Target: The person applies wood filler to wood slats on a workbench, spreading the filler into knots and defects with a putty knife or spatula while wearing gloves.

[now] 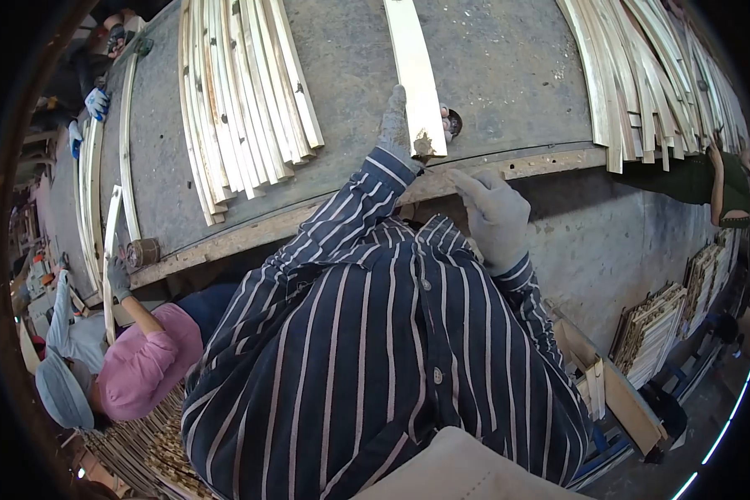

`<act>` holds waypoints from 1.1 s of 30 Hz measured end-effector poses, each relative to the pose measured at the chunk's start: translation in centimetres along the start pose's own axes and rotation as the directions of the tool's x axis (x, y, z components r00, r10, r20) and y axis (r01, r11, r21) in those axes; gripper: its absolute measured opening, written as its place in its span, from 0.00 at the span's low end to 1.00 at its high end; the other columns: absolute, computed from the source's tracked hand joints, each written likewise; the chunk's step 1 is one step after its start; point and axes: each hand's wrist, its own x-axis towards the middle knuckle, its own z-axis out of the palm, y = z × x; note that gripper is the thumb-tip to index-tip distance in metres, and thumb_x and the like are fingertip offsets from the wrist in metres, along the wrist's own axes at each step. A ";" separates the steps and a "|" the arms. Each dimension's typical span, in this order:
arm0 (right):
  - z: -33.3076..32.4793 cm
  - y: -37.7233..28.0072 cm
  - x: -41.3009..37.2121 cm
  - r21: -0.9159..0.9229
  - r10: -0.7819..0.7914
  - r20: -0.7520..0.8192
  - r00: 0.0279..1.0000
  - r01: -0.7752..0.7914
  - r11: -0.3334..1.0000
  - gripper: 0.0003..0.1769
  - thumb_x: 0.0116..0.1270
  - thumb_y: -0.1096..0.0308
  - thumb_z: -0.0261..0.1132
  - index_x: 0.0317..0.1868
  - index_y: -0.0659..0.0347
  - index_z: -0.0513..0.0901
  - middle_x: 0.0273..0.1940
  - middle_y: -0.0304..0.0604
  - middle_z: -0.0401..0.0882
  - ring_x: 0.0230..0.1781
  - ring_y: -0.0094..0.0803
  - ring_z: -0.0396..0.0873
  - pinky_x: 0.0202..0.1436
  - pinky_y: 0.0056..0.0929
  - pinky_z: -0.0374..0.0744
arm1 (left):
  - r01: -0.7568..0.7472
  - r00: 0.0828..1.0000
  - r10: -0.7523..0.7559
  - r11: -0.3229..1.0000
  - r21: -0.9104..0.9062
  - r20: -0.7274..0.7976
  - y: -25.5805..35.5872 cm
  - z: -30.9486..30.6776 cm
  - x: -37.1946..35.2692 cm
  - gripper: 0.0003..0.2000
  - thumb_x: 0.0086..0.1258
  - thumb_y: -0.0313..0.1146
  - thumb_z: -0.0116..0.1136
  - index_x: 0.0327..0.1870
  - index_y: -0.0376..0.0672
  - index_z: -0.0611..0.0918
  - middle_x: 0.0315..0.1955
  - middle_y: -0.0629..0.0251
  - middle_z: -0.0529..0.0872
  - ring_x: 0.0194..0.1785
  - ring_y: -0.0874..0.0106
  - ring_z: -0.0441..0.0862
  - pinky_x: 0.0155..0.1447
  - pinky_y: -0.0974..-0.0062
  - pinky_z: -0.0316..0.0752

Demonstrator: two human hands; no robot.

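Observation:
A pale wooden strip (415, 75) lies lengthwise on the dark table, its near end at the table's front edge. Near that end is a rough brown patch (422, 145). My gloved left hand (396, 123) grips the strip from its left side, thumb along the top; the other fingers are hidden beneath. My gloved right hand (496, 212) is just off the table edge, right of the strip's end and apart from it. Its fingers are curled in, the index finger partly extended; what they hold, if anything, cannot be made out. A small round dark container (451, 122) sits half hidden behind the strip.
Several wooden strips lie in a bundle (242, 100) at left and another bundle (642, 83) at right. A co-worker in pink (154, 358) handles a strip (110, 250) near a round tin (142, 252). Another person's arm (716, 183) reaches the right bundle. Stacked wood (650, 329) stands below right.

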 end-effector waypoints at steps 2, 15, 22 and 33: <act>0.6 1.0 0.9 0.041 -0.036 -0.059 0.998 0.039 0.998 0.16 0.62 0.71 0.64 0.50 0.46 0.85 0.34 0.37 0.81 0.29 0.35 0.81 0.30 0.30 0.77 | 0.008 0.999 -0.008 1.000 -0.017 0.032 0.1 0.0 -0.3 0.34 0.70 0.63 0.49 0.59 0.36 0.70 0.42 0.44 0.79 0.37 0.55 0.81 0.40 0.54 0.83; 1.4 3.6 3.1 0.201 -0.235 0.084 0.968 0.215 0.956 0.18 0.59 0.74 0.65 0.49 0.45 0.86 0.33 0.37 0.80 0.29 0.35 0.80 0.30 0.31 0.76 | 0.012 0.996 -0.013 1.000 0.002 0.084 1.1 -0.8 -0.8 0.35 0.68 0.61 0.55 0.60 0.36 0.70 0.38 0.52 0.77 0.37 0.61 0.77 0.41 0.62 0.80; 2.9 4.6 5.2 0.298 -0.089 -0.022 0.996 0.091 0.950 0.17 0.60 0.74 0.65 0.49 0.46 0.87 0.33 0.40 0.82 0.30 0.37 0.81 0.31 0.31 0.75 | -0.046 0.998 0.045 0.999 0.029 0.042 1.8 0.1 -1.9 0.35 0.69 0.61 0.54 0.62 0.35 0.69 0.40 0.47 0.79 0.35 0.59 0.80 0.40 0.60 0.81; 2.6 4.5 5.7 0.633 0.109 0.046 0.993 -0.114 0.766 0.07 0.64 0.72 0.68 0.41 0.63 0.86 0.29 0.39 0.81 0.28 0.23 0.77 0.32 0.26 0.74 | -0.011 0.997 0.008 0.999 0.035 0.079 3.1 -1.1 -2.5 0.32 0.69 0.63 0.52 0.55 0.37 0.76 0.36 0.51 0.83 0.34 0.60 0.83 0.38 0.59 0.83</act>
